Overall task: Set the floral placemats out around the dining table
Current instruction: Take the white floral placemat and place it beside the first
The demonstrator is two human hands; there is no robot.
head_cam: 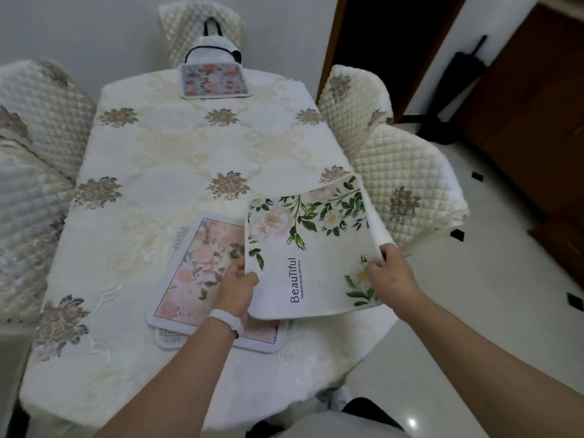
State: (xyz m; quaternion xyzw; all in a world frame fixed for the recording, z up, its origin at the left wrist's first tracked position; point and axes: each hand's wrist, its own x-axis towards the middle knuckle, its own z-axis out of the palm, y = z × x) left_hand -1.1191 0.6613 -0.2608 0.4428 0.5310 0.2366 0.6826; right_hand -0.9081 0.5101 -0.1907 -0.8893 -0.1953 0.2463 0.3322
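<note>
You hold the leaf-print placemat point(316, 241) tilted over the near right part of the table point(189, 147), left hand point(237, 289) gripping its left edge, right hand point(388, 273) pinching its right edge. It overlaps the pink placemats point(196, 273) stacked flat beneath. The far placemat point(213, 80) lies at the opposite end.

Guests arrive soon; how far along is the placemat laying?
Done: one floral placemat lies at the far end of the table. In hand: left hand and right hand grip the white leafy placemat above the near right corner. Left: the pink placemats stacked at the near edge, not yet spread out.
</note>
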